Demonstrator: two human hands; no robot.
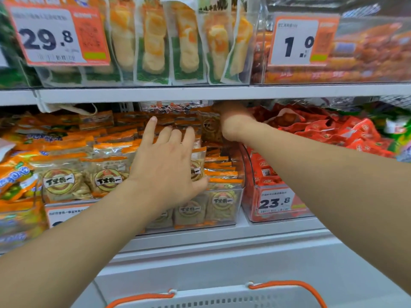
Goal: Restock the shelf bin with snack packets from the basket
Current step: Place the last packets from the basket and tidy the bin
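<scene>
The snack packets sit piled high in the clear shelf bin, and the pile reaches almost to the shelf above. The left hand is spread wide and flat, pressing on the near packets. The right hand reaches far back into the bin, up under the shelf. It is blurry, so I cannot tell if it holds a packet or not.

The bin looks very full. If the far hand pushes more in, packets on top could slide off the front and fall to the floor. They could also spill right, over the bin wall into the red packets. A hard push might crush the snacks inside. The flat hand looks like it is there to stop a slide.

The basket, white with orange handles, waits near the bottom edge. What is inside it is hidden.

This is a shop. White shelves hold clear bins, and price tags hang on the fronts. Yellow and green packets stand in the top row.
</scene>
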